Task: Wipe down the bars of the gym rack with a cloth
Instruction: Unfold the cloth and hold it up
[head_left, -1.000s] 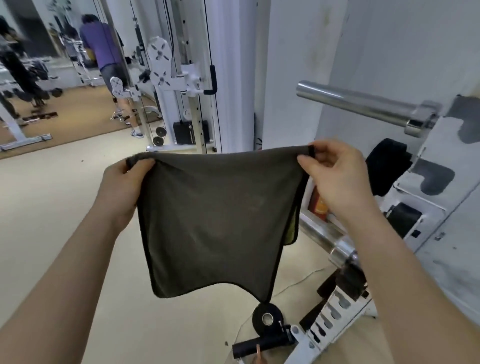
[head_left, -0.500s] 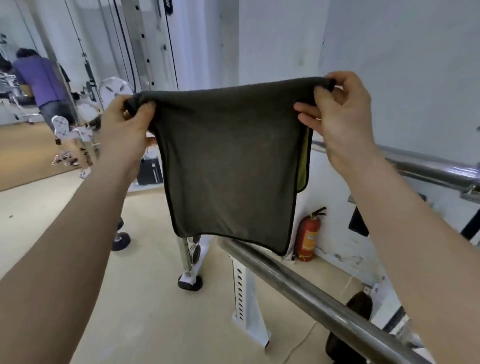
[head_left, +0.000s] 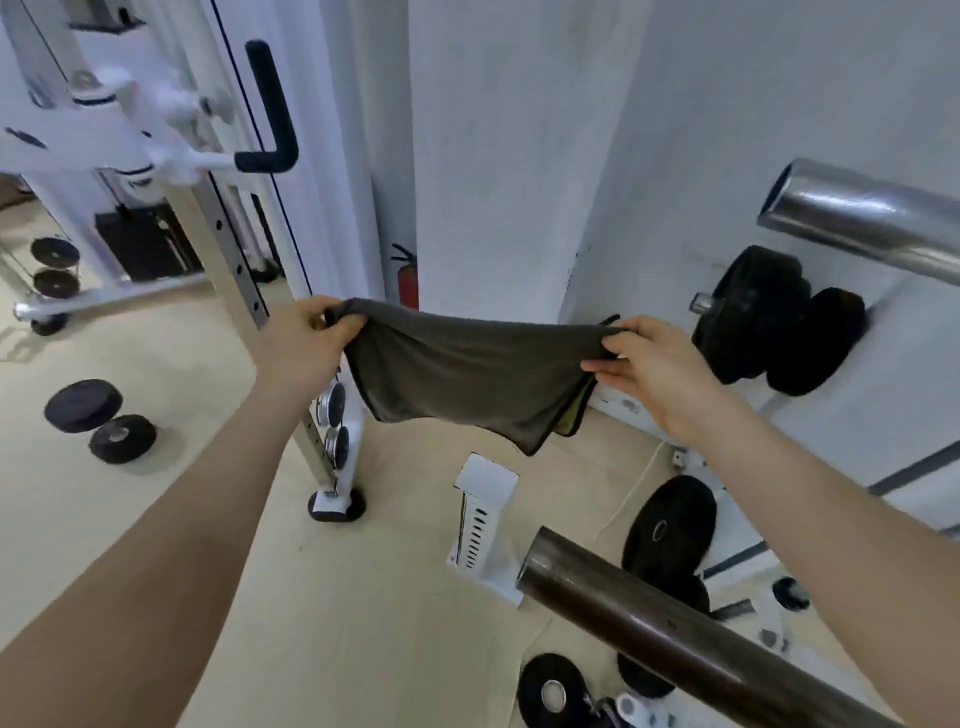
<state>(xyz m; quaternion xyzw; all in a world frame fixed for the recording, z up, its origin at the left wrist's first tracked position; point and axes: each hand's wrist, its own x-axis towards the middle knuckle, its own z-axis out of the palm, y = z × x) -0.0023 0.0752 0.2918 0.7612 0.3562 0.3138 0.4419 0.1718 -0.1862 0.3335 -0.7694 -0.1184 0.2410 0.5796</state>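
Cloth (head_left: 467, 374) lowered, now sagging between left hand (head_left: 298, 340), right hand (head_left: 662, 376).

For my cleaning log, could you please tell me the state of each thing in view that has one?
cloth: stretched between both hands, hanging free, touching neither bar.
left hand: grips one top corner of the cloth.
right hand: pinches the other top corner.
lower bar: bare, untouched.
upper bar: bare, untouched.
dumbbell: lying on the floor.
fire extinguisher: upright by the wall.
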